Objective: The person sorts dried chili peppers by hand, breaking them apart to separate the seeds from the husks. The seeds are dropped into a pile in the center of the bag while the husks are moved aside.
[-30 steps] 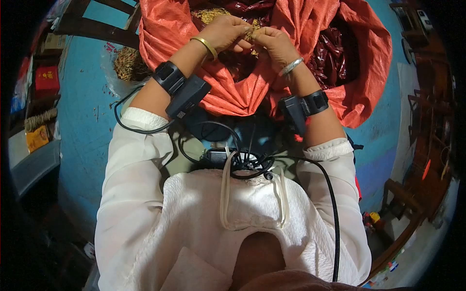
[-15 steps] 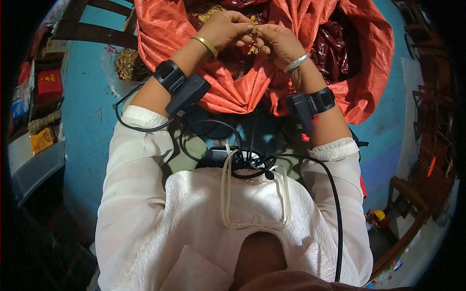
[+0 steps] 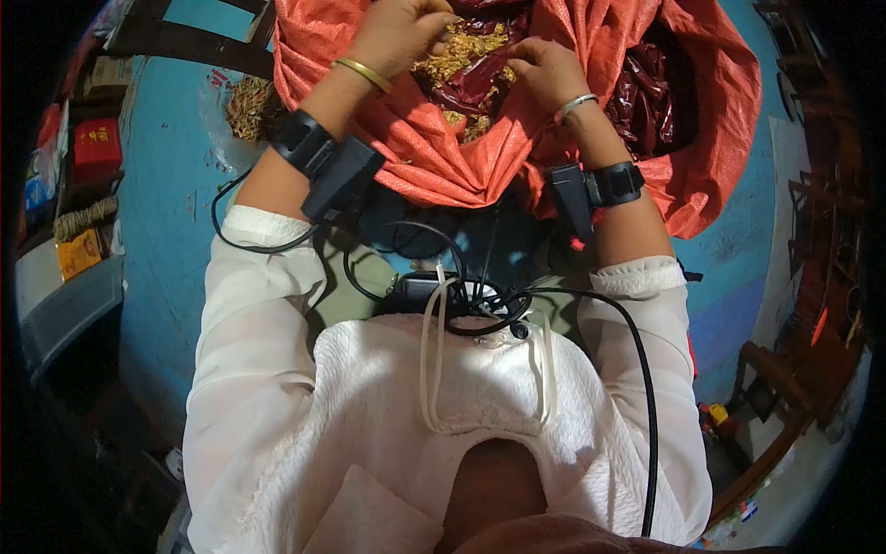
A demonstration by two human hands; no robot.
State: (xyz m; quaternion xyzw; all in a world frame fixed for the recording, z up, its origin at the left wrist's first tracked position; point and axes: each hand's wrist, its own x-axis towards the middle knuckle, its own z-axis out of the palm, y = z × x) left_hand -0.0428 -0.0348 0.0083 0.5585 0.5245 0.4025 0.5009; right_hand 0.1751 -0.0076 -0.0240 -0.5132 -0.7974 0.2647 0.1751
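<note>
My left hand (image 3: 406, 35), a gold-coloured bangle on its wrist, is over the left side of an orange-red woven sack (image 3: 420, 157). Its fingers are bent together; whatever is between them cannot be made out. My right hand (image 3: 551, 74), wearing a silver bangle, hovers over the sack's right side with thumb and fingers pinched. Anything in that pinch is too small to name. Between the hands, yellowish dried bits (image 3: 471, 51) lie on dark red plastic (image 3: 466, 90) inside the sack.
At the right, an orange-red sack opening (image 3: 729, 111) shows shiny dark red plastic (image 3: 649, 88). A clear bag of brown dried stems (image 3: 251, 109) lies left on the blue floor (image 3: 161, 231). A wooden chair (image 3: 185, 39) stands upper left. Black cables (image 3: 637, 369) hang before my body.
My hands were together over the sack and are now apart. The left has moved up and left, the right slightly right, uncovering more of the yellowish bits.
</note>
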